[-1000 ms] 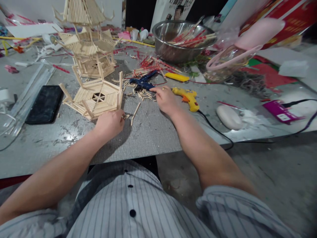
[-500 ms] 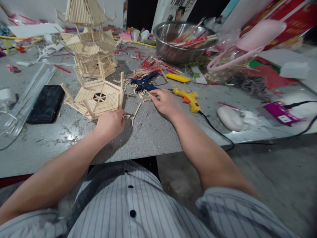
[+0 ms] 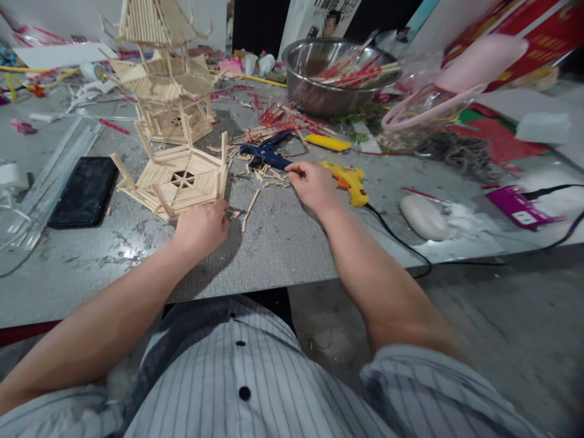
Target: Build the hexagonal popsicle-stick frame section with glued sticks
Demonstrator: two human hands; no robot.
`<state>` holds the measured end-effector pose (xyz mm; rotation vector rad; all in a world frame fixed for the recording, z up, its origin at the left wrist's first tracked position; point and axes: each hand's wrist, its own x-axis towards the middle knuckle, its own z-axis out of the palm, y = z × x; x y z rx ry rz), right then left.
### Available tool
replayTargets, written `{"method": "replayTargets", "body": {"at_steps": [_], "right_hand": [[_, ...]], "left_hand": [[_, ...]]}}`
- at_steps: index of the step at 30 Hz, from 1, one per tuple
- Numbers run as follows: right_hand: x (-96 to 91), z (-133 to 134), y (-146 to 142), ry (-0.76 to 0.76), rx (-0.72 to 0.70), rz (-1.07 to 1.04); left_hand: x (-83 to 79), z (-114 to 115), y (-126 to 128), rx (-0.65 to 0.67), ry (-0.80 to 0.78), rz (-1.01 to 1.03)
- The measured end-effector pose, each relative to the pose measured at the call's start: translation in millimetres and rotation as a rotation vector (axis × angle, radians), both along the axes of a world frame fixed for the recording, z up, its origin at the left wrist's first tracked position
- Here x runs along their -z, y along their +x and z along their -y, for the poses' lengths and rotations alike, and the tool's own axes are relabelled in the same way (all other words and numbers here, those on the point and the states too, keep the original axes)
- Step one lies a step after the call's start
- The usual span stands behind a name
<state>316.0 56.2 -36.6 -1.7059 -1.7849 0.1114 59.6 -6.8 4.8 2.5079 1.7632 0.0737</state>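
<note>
Hexagonal stick base: floor laid, posts standing, unroofed. Left hand at its near edge, fingers curled; right hand to its right, fingertips bunched; whether either clamps anything is unclear.

Pliers between stick base and glue gun; phone left, tower behind the base (bowl behind the gun)

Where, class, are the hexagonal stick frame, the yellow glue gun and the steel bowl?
Hexagonal stick frame point(image 3: 201, 177), head view: its slatted floor.
Yellow glue gun point(image 3: 351, 178), head view: its body.
Steel bowl point(image 3: 316, 98), head view: its outer wall.
</note>
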Motion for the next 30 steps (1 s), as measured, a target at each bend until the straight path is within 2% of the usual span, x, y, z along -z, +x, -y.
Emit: {"method": "replayTargets", "body": {"at_steps": [14, 19, 25, 30], "right_hand": [[0.5, -1, 0, -0.030, -0.011, 0.052], [2.6, -4, -15, -0.019, -0.080, 0.128], [1.4, 0, -35, -0.027, -0.279, 0.321], [4.5, 3, -34, -0.038, -0.269, 0.312]], "left_hand": [[-4.6, 2, 1, -0.005, -0.011, -0.114], [-3.8, 2, 1, -0.010, -0.009, -0.131], [-6.3, 1, 2, -0.006, -0.018, -0.129], [-3.8, 0, 0, 0.022, -0.008, -0.077]]}}
